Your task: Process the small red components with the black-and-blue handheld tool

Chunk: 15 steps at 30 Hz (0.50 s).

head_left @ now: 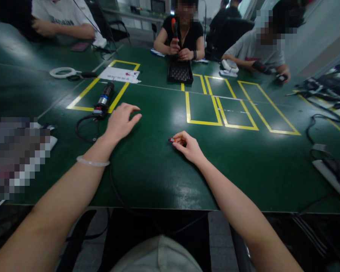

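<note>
My left hand hovers or rests over the green table, its fingers apart and nothing in them. Close to its left lies a black cylindrical device with a silver and blue band, a red part at its near end and a black cable. My right hand is closed in a pinch, right of the middle. Between its fingertips is a small red-and-black piece; its exact kind is too small to make out.
Yellow tape rectangles mark the table. Across it, a person holds a red-and-black tool behind a black tray. A white sheet and a white cable coil lie at far left. Black cables run along the right side.
</note>
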Motion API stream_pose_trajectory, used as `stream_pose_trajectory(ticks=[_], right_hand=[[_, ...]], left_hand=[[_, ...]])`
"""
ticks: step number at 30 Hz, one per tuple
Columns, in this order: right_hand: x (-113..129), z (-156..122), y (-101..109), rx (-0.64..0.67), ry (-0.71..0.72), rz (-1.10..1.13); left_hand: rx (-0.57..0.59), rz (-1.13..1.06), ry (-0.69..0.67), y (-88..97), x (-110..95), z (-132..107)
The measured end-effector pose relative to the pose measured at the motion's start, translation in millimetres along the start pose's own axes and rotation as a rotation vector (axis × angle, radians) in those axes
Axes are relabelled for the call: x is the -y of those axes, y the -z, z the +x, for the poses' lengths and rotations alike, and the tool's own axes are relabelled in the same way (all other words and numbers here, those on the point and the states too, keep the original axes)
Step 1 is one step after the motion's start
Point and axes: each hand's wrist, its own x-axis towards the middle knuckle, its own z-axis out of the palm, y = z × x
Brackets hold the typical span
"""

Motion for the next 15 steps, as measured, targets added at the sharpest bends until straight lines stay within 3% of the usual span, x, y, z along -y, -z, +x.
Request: stream_pose_trajectory(ticks=[3,7,11,15], right_hand=[[0.4,-0.2,-0.7,0.007,-0.004,0.007],[0.8,-0.1,-1.6,0.011,-0.013,0.000],[1.1,-0.3,-1.9,0.025,-0.020,-0.007],[1.7,-0.5,-1.6,0.023,-0.022,-0.013]], left_hand=[[-0.130,0.265,0.239,17.6,47.9,4.8],[-0.003,0.352,0.452,28.6,94.1,3.2],[0.132,0.350,0.466,25.6,116.9,6.0],[0.123,0.321,0.460,20.8,127.4,9.1]])
